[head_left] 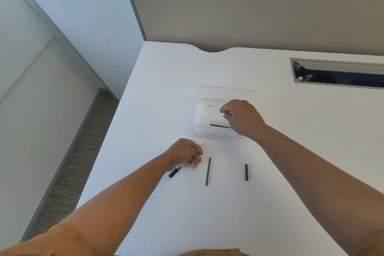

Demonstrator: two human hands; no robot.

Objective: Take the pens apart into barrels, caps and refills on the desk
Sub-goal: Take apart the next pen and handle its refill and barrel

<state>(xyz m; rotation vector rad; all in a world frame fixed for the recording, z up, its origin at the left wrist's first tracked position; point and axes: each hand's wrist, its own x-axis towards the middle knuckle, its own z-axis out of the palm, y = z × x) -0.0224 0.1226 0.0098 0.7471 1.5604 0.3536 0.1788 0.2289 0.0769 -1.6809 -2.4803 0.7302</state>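
My left hand point(186, 155) is closed around a clear pen barrel point(175, 171); its black end sticks out toward me and its pale tip shows past my fingers. My right hand point(242, 116) hovers over a clear plastic container point(202, 119), fingers pinched together; what they pinch is too small to tell. A thin black refill point(218, 125) lies inside the container, partly hidden by my right hand. On the white desk a long black refill point(208, 171) lies right of my left hand. A short black cap point(246, 172) lies further right.
The white desk point(270, 203) has its left edge near my left forearm, with carpeted floor beyond. A grey cable slot point(336, 74) opens at the back right. A beige partition panel point(249, 10) stands along the desk's far edge.
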